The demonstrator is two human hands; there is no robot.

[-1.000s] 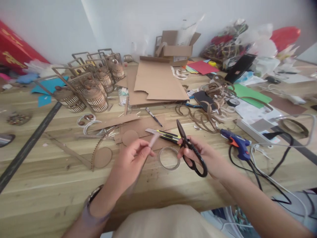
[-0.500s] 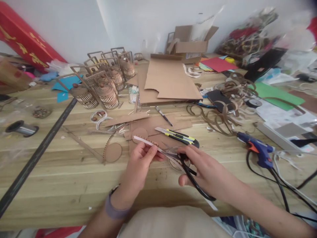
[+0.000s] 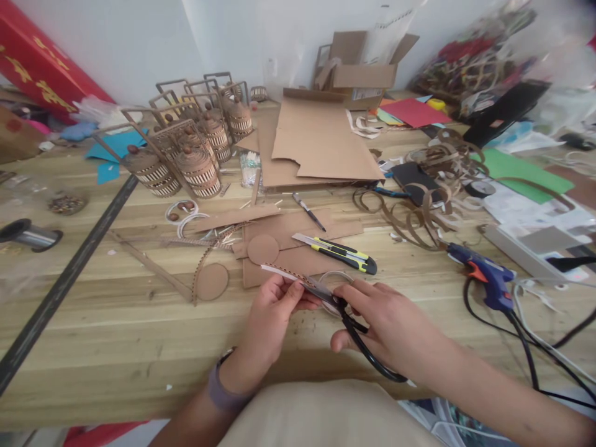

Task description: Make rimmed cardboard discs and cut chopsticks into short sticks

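Pinching with thumb and fingers, the left hand (image 3: 272, 316) holds a thin white paper-like strip with a ridged brown edge (image 3: 279, 270), its free end jutting forward past the fingertips. The right hand (image 3: 395, 316) grips black-handled metal scissors (image 3: 343, 308), blades against the strip beside the pinch — whether they bite it is hard to tell. Beyond lies a yellow-and-black plastic utility knife (image 3: 347, 253).

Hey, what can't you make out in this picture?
All in the head view:
Strip: partly hidden by the scissors and right hand.
Ring: partly covered by the same hand and scissors.
Red box: cut off by the left edge.
Small pieces at far left: too blurred to identify.
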